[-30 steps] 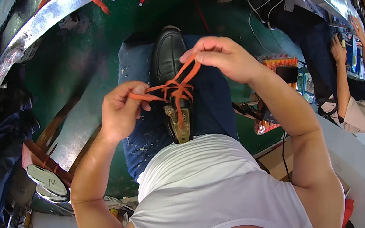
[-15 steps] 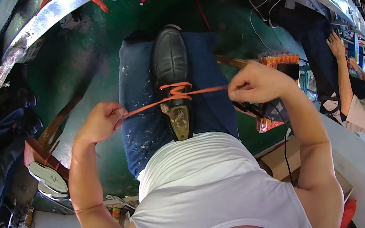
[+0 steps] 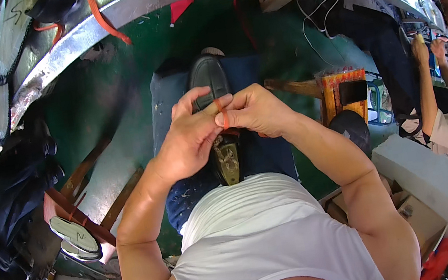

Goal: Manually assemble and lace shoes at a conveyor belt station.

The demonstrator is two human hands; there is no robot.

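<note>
Both hands — left hand [image 3: 186, 140], right hand [image 3: 255, 113] — have drawn together from their wide pull, now pinching the thin orange elastic strap [image 3: 222, 114] above the glossy black leather shoe [image 3: 209, 78] — binding apparently cinched.

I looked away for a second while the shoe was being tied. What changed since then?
Both hands, left hand and right hand, came together from a wide outward pull and now pinch the orange cord between their fingertips above the shoe. The shoe stays on the lap, toe pointing away.
</note>
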